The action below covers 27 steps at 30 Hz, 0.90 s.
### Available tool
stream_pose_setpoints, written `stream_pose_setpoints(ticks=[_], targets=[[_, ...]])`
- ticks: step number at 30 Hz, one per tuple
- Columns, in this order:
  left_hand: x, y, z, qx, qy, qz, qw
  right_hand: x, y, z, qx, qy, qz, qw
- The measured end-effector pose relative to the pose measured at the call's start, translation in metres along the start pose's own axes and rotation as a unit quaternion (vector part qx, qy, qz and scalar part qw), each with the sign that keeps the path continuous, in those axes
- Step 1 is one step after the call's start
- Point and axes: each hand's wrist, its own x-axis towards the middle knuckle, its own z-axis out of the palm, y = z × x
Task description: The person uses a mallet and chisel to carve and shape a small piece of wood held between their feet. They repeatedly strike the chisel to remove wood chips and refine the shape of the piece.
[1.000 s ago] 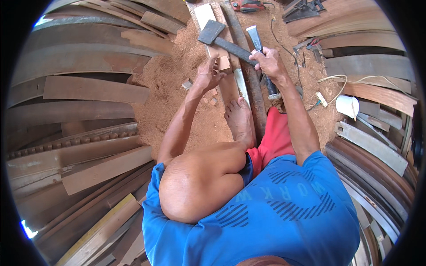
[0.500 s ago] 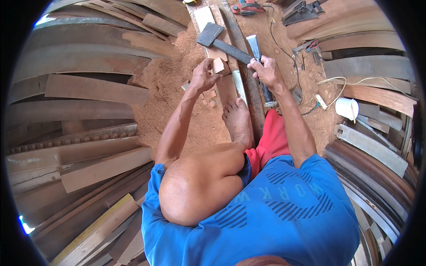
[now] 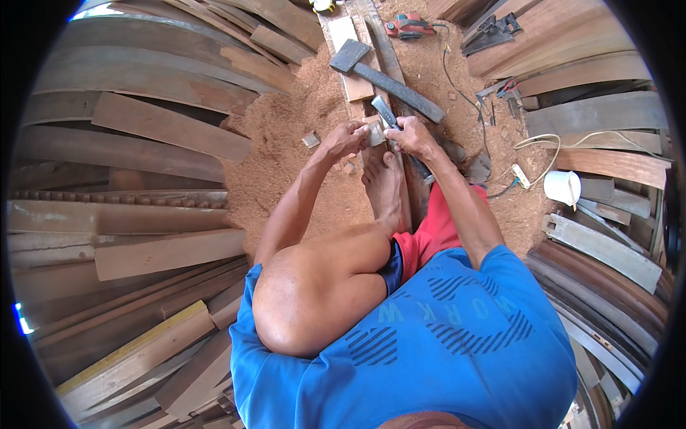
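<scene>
Stacked boards [image 3: 164, 129] line the left side of the work area. To their right, wood shavings [image 3: 279, 150] cover the ground, and a small offcut [image 3: 310, 139] lies on them, just left of the left hand. The left hand [image 3: 346, 139] pinches the near-left side of a small wood block [image 3: 375, 134] between thumb and fingers. The block sits between the two hands, above the toes of the bare foot [image 3: 386, 179], which rests on a plank. Beyond the block, a hammer [image 3: 400, 92] lies diagonally across the boards, head to the upper left, handle end near the right hand. The right hand [image 3: 413, 136] is closed around a chisel [image 3: 384, 109]; the blade points up and left, and the handle extends below the hand. The right fingertips are at the block's right edge; contact cannot be confirmed. Farther off, a red power planer [image 3: 409, 27] rests on the ground, its cord running right. At the right are a white power strip [image 3: 520, 176] and a white cup [image 3: 562, 187], beside further stacked lumber [image 3: 607, 250].
</scene>
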Motion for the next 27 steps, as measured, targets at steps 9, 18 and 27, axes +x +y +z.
stream_pose_setpoints(ticks=[9, 18, 27], targets=[[-0.022, 0.000, 0.005, 0.163, 0.090, 0.018, 0.982, 0.007, 0.008, 0.000, -0.041, 0.028, -0.056, 0.997], [-0.040, -0.022, -0.002, 0.252, 0.068, 0.024, 0.965, -0.011, 0.010, 0.022, -0.150, -0.031, -0.072, 0.986], [-0.039, 0.003, 0.006, 0.244, 0.078, 0.021, 0.966, -0.031, -0.022, -0.011, 0.157, 0.045, -0.020, 0.986]])
